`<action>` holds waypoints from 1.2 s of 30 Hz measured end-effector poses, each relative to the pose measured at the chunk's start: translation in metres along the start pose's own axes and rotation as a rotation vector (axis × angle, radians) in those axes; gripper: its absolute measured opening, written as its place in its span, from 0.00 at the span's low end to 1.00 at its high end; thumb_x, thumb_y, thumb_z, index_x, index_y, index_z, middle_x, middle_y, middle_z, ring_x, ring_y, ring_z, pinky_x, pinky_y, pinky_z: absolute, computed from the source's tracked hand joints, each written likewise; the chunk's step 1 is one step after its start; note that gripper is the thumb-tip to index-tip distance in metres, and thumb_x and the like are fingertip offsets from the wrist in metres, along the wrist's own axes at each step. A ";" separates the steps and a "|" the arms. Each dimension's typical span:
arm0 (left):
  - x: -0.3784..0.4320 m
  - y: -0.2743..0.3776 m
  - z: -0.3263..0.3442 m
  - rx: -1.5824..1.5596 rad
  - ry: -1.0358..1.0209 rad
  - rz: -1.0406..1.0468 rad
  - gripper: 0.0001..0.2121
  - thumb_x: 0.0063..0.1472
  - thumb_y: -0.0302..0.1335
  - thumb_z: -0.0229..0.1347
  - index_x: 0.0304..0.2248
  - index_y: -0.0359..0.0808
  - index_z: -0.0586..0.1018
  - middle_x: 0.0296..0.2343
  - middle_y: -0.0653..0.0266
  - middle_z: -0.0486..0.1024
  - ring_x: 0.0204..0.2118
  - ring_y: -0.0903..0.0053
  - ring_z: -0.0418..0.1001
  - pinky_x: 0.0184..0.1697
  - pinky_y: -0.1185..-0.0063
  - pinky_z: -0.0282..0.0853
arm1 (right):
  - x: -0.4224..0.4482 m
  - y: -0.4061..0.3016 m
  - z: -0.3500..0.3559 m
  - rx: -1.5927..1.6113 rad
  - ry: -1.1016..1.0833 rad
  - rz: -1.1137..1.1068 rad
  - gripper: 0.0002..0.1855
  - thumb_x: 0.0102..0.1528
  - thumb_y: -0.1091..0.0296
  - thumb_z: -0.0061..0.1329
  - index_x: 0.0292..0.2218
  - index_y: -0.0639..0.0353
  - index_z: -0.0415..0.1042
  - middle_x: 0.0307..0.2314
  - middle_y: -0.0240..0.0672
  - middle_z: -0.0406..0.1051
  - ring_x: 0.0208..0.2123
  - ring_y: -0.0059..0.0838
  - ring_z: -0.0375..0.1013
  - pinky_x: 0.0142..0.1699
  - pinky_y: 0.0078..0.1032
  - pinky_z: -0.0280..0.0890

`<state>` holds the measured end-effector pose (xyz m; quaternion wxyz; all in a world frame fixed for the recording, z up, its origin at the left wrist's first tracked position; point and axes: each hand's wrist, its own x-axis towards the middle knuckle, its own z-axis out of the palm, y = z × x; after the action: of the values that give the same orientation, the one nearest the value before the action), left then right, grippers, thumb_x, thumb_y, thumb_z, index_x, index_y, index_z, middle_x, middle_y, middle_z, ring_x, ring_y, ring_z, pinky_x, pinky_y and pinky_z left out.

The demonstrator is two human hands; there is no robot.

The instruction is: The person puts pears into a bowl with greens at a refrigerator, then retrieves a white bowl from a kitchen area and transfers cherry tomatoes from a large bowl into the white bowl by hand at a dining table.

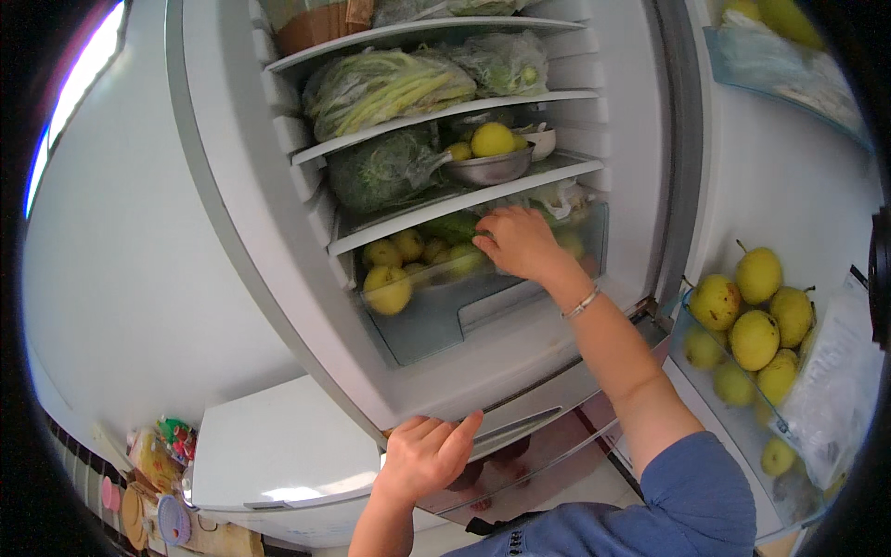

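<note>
My right hand (pixel 518 244) reaches into the top of the clear crisper drawer (pixel 418 341) of a refrigerator. Its bent fingers are at a long green vegetable (pixel 452 226); whether they grip it is hidden. Several yellow pears (pixel 388 289) fill the drawer's left side, and a plastic-wrapped item (pixel 567 198) lies at its right. Below the compartment, my left hand (pixel 431 452) is by the top edge of the lower drawer front (pixel 518 425), fingers curled and thumb raised. What its fingers touch underneath cannot be made out.
Above the crisper, the shelf (pixel 466 205) bears bagged greens (pixel 383 167) and a metal bowl (pixel 491 167) of yellow fruit. Higher up lie bagged leafy vegetables (pixel 390 90). Pears (pixel 755 340) crowd the open door's bin (pixel 738 379) at right. A white chest-like appliance (pixel 278 445) stands left.
</note>
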<state>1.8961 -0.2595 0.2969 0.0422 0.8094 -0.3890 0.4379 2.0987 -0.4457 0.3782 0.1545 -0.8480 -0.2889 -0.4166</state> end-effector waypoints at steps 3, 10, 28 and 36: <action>0.000 0.001 0.002 -0.001 -0.015 -0.009 0.13 0.40 0.18 0.53 0.30 0.36 0.74 0.09 0.71 0.61 0.12 0.79 0.63 0.16 0.82 0.59 | -0.001 -0.031 -0.051 0.360 0.038 0.359 0.13 0.50 0.58 0.44 0.27 0.60 0.71 0.33 0.41 0.68 0.35 0.42 0.67 0.37 0.35 0.62; 0.017 0.006 0.003 -0.078 -0.044 0.058 0.13 0.40 0.18 0.53 0.30 0.35 0.73 0.10 0.70 0.63 0.13 0.76 0.65 0.17 0.81 0.61 | 0.060 0.005 -0.066 -0.060 0.407 0.321 0.25 0.47 0.47 0.46 0.39 0.56 0.64 0.27 0.43 0.71 0.30 0.45 0.70 0.35 0.37 0.63; -0.026 -0.003 -0.003 -0.141 -0.049 -0.004 0.14 0.40 0.20 0.52 0.31 0.35 0.73 0.12 0.69 0.65 0.14 0.75 0.66 0.18 0.79 0.61 | -0.014 -0.064 -0.016 0.724 0.225 -0.020 0.29 0.42 0.65 0.55 0.45 0.61 0.60 0.36 0.36 0.66 0.36 0.24 0.67 0.40 0.21 0.64; -0.046 -0.009 -0.012 -0.140 -0.051 -0.022 0.14 0.40 0.20 0.52 0.32 0.35 0.72 0.12 0.68 0.66 0.14 0.74 0.66 0.18 0.78 0.61 | -0.018 -0.078 0.026 1.235 0.100 -0.061 0.29 0.44 0.69 0.54 0.46 0.59 0.57 0.39 0.35 0.65 0.39 0.25 0.65 0.45 0.23 0.59</action>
<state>1.8796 -0.2205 0.2724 0.0938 0.8195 -0.4107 0.3885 2.0574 -0.3783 0.3499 0.6181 -0.5729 -0.4931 -0.2158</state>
